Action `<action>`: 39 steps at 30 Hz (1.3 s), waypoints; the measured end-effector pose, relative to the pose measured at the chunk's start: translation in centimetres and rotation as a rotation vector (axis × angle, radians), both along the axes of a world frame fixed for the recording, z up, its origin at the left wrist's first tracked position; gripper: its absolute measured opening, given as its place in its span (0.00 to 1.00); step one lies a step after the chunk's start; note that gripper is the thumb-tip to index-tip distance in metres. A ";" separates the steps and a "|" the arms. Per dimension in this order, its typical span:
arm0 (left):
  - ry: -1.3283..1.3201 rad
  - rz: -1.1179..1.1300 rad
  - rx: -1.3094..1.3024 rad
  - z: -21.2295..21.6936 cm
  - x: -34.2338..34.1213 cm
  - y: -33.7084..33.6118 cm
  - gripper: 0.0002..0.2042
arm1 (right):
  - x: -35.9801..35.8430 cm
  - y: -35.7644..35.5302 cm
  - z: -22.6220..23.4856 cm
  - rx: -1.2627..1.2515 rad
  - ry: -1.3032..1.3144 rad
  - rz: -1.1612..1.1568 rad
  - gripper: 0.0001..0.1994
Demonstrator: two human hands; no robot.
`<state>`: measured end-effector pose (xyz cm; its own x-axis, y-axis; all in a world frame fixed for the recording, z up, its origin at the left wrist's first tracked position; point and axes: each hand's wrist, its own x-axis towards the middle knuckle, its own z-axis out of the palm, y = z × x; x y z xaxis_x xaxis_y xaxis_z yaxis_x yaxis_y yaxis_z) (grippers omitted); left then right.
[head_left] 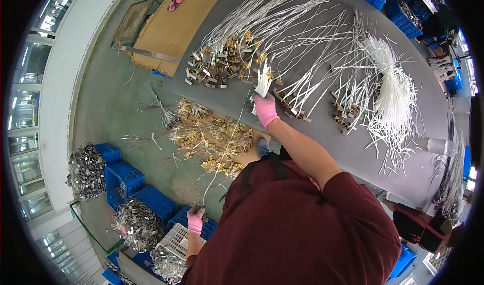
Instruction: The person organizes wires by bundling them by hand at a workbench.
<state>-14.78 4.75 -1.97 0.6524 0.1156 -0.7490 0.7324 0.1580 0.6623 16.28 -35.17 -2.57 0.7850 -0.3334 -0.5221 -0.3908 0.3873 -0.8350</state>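
My right hand [266, 111], in a pink glove, is closed around a short bundle of white wires [263, 82] at the near edge of the grey table [327, 118]. Beside it lie small metal-and-brown parts with brass-coloured pieces [222, 65], attached to long white wires [262, 15]. Down at the lower left, away from the table, my left hand [195, 218] wears a pink glove with a dark palm. Its fingers are curled, and a thin white wire [217, 171] runs down to them. The fingertips are partly hidden.
A thick white wire bundle [385, 75] and a white spool [441, 147] occupy the table's right side. Brass-coloured parts with wires [212, 136] are heaped below the table edge. Blue crates [123, 179] and piles of metal parts [138, 224] stand at lower left. Another person's dark bag-like item [421, 232] shows at right.
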 end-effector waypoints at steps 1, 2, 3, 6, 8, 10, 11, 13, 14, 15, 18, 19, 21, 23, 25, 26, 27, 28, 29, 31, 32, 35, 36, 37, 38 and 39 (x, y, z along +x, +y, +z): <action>0.000 -0.005 -0.002 -0.4 0.1 0.1 0.10 | -0.1 -0.5 -1.9 -0.157 -0.058 0.004 0.13; 0.043 -0.008 0.034 -0.9 -0.1 0.3 0.11 | -0.2 -0.7 -2.8 -0.312 -0.114 0.015 0.12; 0.086 -0.013 0.070 -1.4 -0.2 0.4 0.11 | -0.6 -1.0 -3.7 -0.316 -0.053 0.064 0.12; 0.152 -0.103 0.212 -4.3 -1.1 1.5 0.11 | -1.8 -0.1 -3.0 -0.304 0.057 0.063 0.12; 0.149 -0.147 0.326 -6.6 -1.5 2.0 0.10 | -1.6 -0.3 -4.5 -0.403 0.005 0.019 0.12; 0.164 -0.241 0.443 -7.9 -1.9 2.5 0.09 | -1.2 -0.2 -4.4 -0.447 -0.022 -0.045 0.13; 0.112 -0.290 0.481 -8.4 -1.9 2.6 0.09 | -1.0 -0.4 -4.1 -0.450 -0.022 -0.042 0.13; 0.171 -0.265 0.474 -9.2 -2.3 3.0 0.09 | -0.8 -0.7 -3.4 -0.304 -0.010 0.031 0.11; 0.227 -0.246 0.467 -9.4 -2.2 3.0 0.09 | -0.8 -0.8 -2.9 -0.310 -0.010 0.032 0.11; 0.227 -0.245 0.462 -9.5 -2.1 3.0 0.09 | -0.9 -0.9 -2.4 -0.289 -0.030 -0.004 0.11; 0.190 -0.157 0.440 -9.5 -2.0 2.9 0.07 | -1.3 -1.1 0.4 -0.173 -0.059 -0.071 0.12; 0.190 -0.158 0.437 -9.4 -1.8 2.8 0.07 | -1.3 -1.2 1.4 -0.073 -0.069 -0.102 0.13; 0.135 -0.157 0.376 -9.2 -1.4 3.2 0.07 | -1.3 -1.6 2.8 -0.067 -0.089 -0.127 0.14; 0.130 -0.141 0.327 -8.8 -0.6 3.1 0.07 | -1.1 -2.3 2.6 -0.064 -0.111 -0.160 0.15; 0.123 -0.129 0.279 -8.4 0.6 3.0 0.08 | -0.8 -3.2 0.7 -0.272 -0.172 -0.221 0.15; 0.105 -0.121 0.262 -8.2 1.0 3.1 0.08 | -0.7 -3.4 0.6 -0.273 -0.173 -0.225 0.15; 0.086 -0.112 0.245 -8.1 1.3 3.2 0.09 | -0.6 -3.6 0.5 -0.223 -0.152 -0.263 0.15; 0.083 -0.117 0.244 -8.0 1.7 3.2 0.09 | -0.6 -3.8 0.4 -0.172 -0.132 -0.302 0.15; 0.046 -0.147 0.256 -7.7 2.2 3.1 0.09 | -0.6 -4.0 0.7 -0.174 -0.133 -0.306 0.15; 0.008 -0.182 0.266 -7.1 3.1 2.8 0.09 | -0.8 -4.6 1.3 -0.297 -0.149 -0.191 0.15; 0.025 -0.189 0.224 -6.4 3.8 2.3 0.10 | -0.8 -4.9 2.0 -0.298 -0.150 -0.197 0.15; -0.008 -0.226 0.029 -3.4 7.6 -1.2 0.12 | -0.6 -6.0 2.9 -0.326 0.031 0.110 0.14; -0.061 -0.250 -0.121 -2.0 9.2 -2.8 0.13 | -0.1 -7.4 2.4 -0.327 0.031 0.104 0.14; -0.060 -0.258 -0.124 -0.4 10.9 -4.8 0.13 | 0.6 -9.4 1.6 -0.371 -0.020 0.048 0.14; -0.059 -0.332 -0.075 1.4 12.7 -6.9 0.15 | 1.2 -11.5 0.9 -0.415 -0.072 -0.007 0.15; -0.059 -0.401 -0.024 2.6 14.2 -8.5 0.16 | 1.8 -13.0 0.8 -0.457 -0.126 -0.059 0.16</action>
